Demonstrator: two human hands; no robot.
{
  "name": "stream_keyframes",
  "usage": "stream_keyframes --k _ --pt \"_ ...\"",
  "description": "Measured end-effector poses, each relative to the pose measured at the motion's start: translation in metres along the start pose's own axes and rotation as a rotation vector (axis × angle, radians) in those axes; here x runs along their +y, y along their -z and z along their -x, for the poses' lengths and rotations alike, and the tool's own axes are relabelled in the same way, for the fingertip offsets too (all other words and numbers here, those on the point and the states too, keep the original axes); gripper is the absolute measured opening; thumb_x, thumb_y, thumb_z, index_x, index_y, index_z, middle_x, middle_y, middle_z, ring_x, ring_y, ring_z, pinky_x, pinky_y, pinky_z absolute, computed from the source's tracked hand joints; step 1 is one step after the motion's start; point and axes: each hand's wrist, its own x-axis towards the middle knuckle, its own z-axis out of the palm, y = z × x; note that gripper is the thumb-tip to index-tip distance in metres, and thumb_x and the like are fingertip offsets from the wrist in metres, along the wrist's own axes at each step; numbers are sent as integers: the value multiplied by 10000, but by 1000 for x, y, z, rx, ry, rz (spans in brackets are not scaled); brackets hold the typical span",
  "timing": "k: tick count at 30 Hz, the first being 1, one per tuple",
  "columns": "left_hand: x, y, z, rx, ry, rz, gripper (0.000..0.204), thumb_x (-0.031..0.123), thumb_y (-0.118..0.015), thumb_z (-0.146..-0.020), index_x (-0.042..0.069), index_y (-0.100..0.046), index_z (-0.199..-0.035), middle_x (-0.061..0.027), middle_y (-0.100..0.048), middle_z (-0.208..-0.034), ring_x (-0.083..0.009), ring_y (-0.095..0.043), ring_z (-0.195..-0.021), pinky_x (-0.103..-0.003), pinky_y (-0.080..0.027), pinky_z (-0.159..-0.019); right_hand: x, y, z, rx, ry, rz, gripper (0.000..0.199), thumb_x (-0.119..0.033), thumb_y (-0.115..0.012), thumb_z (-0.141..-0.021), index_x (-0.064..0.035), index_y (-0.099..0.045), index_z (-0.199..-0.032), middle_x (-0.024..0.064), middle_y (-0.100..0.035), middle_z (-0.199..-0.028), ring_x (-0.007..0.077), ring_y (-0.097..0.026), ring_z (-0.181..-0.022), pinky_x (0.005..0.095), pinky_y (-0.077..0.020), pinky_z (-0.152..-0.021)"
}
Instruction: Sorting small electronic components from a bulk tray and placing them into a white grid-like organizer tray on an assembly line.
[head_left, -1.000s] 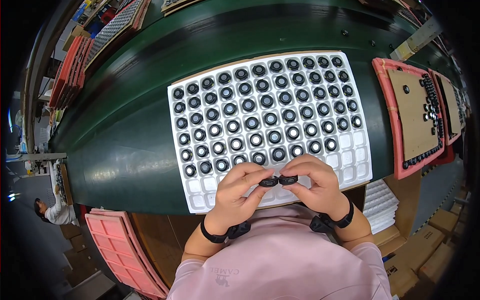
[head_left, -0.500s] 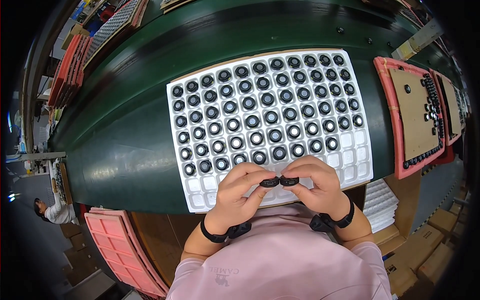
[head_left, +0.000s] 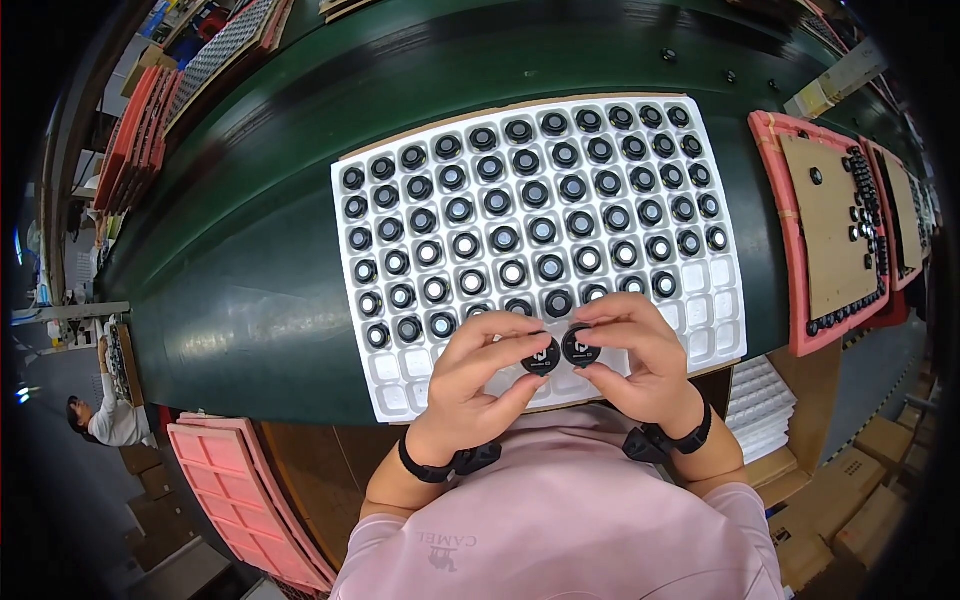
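Observation:
A white compartment tray (head_left: 405, 365) lies on the dark green belt (head_left: 260, 270), most of its cells filled with small round black parts (head_left: 540, 195). The cells along its near and right edges are bare. My left hand (head_left: 480, 370) pinches one round black part (head_left: 541, 355) over the tray's near edge. My right hand (head_left: 635, 355) pinches a second round black part (head_left: 580, 347) right beside it, the two parts nearly touching. Both wrists wear black bands.
A pink tray (head_left: 795, 250) with a brown board and a row of black parts sits to the right. Pink trays (head_left: 240, 490) lean below the belt at the left. Stacked trays (head_left: 130, 130) stand far left. Another person (head_left: 100, 420) sits at lower left.

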Motion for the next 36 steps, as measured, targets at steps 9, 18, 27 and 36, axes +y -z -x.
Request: stream_keyframes --k 9,18,27,36 --pt "-6 -1 4 9 -16 5 513 -85 -734 -756 -28 -544 -1229 -203 -565 -1191 -289 -596 -1096 -391 -524 -932 1 0 2 7 24 2 384 61 -751 -731 -16 -577 -1065 180 -592 -1124 261 -614 -1011 347 -507 -867" --pt "-4 -2 -1 66 -35 -18 351 -26 -783 -723 -6 -651 -1047 -181 -658 -1120 -278 -646 -991 -345 -526 -837 5 -2 5 25 9 -37 356 35 -774 -735 -17 -595 -1039 185 -596 -1122 257 -613 -1011 343 -510 -866" --pt "1 -8 0 90 87 58 286 -40 -764 -756 -19 -658 -1021 -178 -611 -1141 -241 -615 -1030 -331 -520 -876 5 -4 8 45 -67 -97 291 10 -772 -763 10 -637 -1021 186 -597 -1142 256 -609 -1031 334 -517 -870" --pt "2 -6 -1 46 154 44 307 -108 -717 -732 -7 -696 -1021 -143 -605 -1110 -227 -606 -1009 -309 -501 -848 7 -3 5 24 -171 -272 261 87 -705 -775 34 -644 -1024 167 -627 -1079 251 -623 -1002 346 -513 -884"
